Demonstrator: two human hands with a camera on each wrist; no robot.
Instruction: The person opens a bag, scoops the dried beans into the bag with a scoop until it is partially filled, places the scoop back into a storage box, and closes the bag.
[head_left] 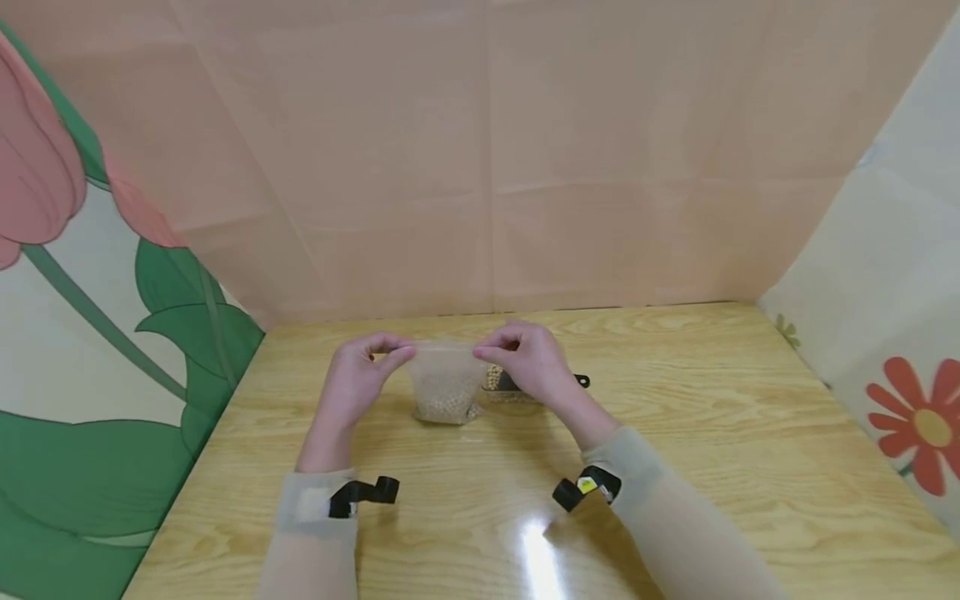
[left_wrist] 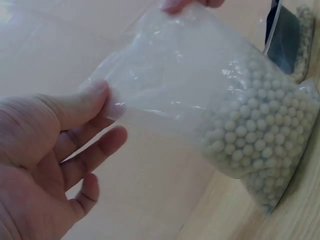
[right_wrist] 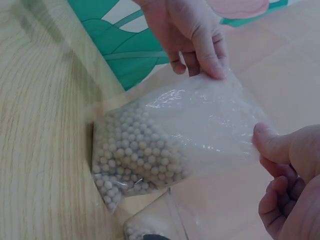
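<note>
A clear plastic bag stands on the table, its lower part filled with small pale round beads. My left hand pinches the bag's upper left corner between thumb and forefinger. At the opposite top corner, my right hand pinches the plastic the same way, as the right wrist view also shows with the right hand. Between the two hands the top edge is stretched fairly straight. The beads rest low in the bag, against the tabletop.
Behind my right hand sits a clear container with more beads and a dark scoop-like piece, partly hidden; a black handle end sticks out to the right. The wooden table meets a pink cloth backdrop.
</note>
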